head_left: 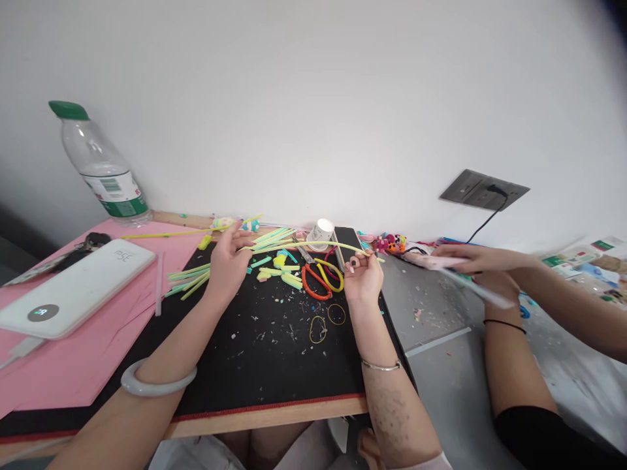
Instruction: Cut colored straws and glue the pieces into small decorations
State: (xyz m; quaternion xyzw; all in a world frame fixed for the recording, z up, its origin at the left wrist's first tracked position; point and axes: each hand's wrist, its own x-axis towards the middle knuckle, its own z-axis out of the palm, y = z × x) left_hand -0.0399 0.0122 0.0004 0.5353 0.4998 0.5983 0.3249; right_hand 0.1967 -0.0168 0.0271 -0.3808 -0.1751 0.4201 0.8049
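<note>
1. Pinching long, thin, pale yellow-green flexible strip point(337, 244) between fingertips of right hand point(363, 277), above black rectangular mat point(274, 365); could kink if bent tighter.
2. Cannot tell hold of left hand point(230, 261); might slip if loose, catching red-and-yellow-handled metal scissors point(318, 296).

The long strip point(333, 244) is pale yellow-green, the mat point(274, 369) black, red-edged.

Wood-edged table point(274, 419) had a black, red-bordered mat point(274, 359) on it. On the mat: pink sheets point(98, 365) lay left, then a bundle of yellow-green strips point(191, 281), short cut pieces point(292, 281), orange-and-yellow-handled scissors point(307, 285), two rubber bands point(310, 331), scraps point(234, 336). Paper cup point(322, 231) stood farther back.
</note>
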